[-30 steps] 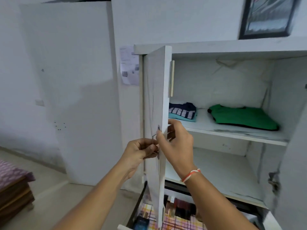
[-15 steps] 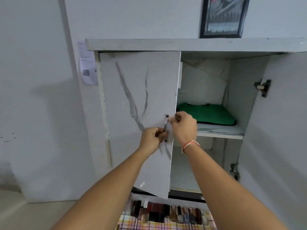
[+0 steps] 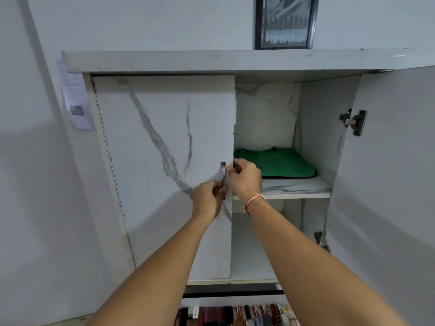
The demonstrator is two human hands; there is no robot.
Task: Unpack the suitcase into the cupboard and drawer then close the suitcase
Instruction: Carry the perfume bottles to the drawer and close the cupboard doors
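At far left I see a paper notice (image 3: 75,103) stuck to the wall, its print too small to read. Next, the cupboard (image 3: 211,62) with its left door (image 3: 164,161) lying nearly flush, marble-veined. My left hand (image 3: 208,200) curls round the lower part of the metal handle (image 3: 223,174); the grip is closed upon it, fingertips hidden behind the handle. Just beside it, my right hand (image 3: 246,178) pinches the door's free edge, thumb in front, fingers tucked behind the panel and out of sight; a thread bracelet (image 3: 255,201) circles the wrist. Past the edge, a folded green garment (image 3: 277,163) lies on the upper shelf (image 3: 296,190), its left part hidden by my right hand. The right door (image 3: 388,184) stands wide open, cut off by the frame. A framed picture (image 3: 286,22) stands on top, cropped. Below, the drawer's contents (image 3: 237,316) are partly hidden by my arms; the suitcase is out of view.
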